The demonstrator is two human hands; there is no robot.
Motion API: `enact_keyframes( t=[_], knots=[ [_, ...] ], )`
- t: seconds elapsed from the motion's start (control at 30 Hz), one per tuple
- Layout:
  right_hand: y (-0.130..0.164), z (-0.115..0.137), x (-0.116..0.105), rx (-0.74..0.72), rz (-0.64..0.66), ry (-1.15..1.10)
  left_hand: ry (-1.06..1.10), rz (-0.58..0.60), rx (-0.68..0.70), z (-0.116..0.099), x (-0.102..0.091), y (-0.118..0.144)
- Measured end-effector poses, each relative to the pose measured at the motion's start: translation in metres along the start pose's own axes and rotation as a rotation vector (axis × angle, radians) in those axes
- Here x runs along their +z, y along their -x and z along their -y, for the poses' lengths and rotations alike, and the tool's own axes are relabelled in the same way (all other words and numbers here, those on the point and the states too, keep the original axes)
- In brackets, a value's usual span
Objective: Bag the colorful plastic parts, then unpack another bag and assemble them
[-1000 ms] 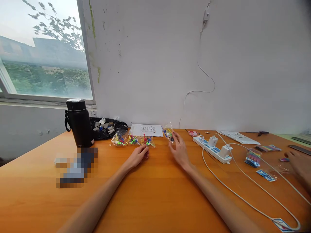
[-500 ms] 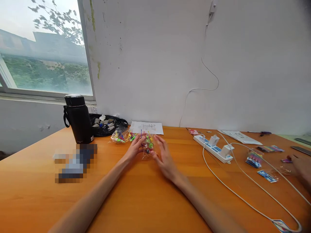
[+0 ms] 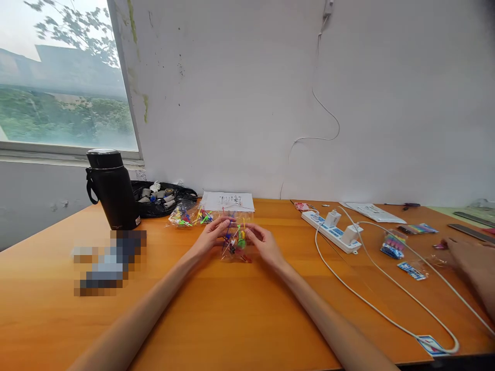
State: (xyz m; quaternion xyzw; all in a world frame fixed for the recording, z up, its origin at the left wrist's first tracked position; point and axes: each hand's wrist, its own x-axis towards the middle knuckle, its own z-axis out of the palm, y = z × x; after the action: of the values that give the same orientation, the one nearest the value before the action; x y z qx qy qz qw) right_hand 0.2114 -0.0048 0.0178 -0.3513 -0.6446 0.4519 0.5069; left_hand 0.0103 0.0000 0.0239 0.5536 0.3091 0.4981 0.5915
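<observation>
Both my hands hold one small clear plastic bag of colourful picks [image 3: 234,243] just above the orange table [image 3: 240,314]. My left hand [image 3: 211,238] grips the bag's left top corner and my right hand [image 3: 265,245] grips its right side. Two more clear bags of colourful picks [image 3: 190,215] lie on the table just behind my left hand. A white printed sheet [image 3: 228,201] lies flat behind them, near the wall.
A black flask [image 3: 112,189] stands at the left, with a black bag of small items [image 3: 160,197] behind it. A white power strip [image 3: 333,231] with plugs and a long white cable [image 3: 386,309] lies to the right. Another person's hand [image 3: 474,265] rests at the far right among small packets [image 3: 393,245].
My right hand carried a bag of picks from the right back toward the middle. My left hand came up and took hold of the same bag.
</observation>
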Motion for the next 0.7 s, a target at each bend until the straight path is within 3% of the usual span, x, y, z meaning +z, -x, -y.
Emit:
enact_keyframes(
  t=[0.07,0.17,0.3,0.4,0.47,0.57,0.7],
  knots=[
    [-0.001,-0.003,0.001,0.117,0.000,-0.052,0.033,-0.011,-0.031,0.004,-0.002,-0.003],
    [-0.006,-0.001,-0.002,0.209,-0.141,-0.110,0.103,-0.051,-0.098,0.014,-0.004,-0.009],
    [-0.022,0.016,-0.011,0.214,-0.288,-0.183,-0.081,-0.091,-0.068,0.030,-0.002,-0.014],
    [-0.047,0.034,-0.008,0.230,-0.287,-0.171,-0.199,-0.027,-0.066,0.034,0.004,-0.009],
    [-0.070,0.041,0.005,0.266,-0.249,-0.123,-0.284,0.057,-0.073,0.033,0.008,-0.005],
    [-0.111,0.041,0.046,0.302,-0.203,-0.032,-0.358,0.136,-0.052,0.030,0.009,-0.004],
    [-0.160,0.021,0.107,0.310,-0.149,0.114,-0.207,0.136,-0.016,0.032,0.004,-0.008]
  ],
)
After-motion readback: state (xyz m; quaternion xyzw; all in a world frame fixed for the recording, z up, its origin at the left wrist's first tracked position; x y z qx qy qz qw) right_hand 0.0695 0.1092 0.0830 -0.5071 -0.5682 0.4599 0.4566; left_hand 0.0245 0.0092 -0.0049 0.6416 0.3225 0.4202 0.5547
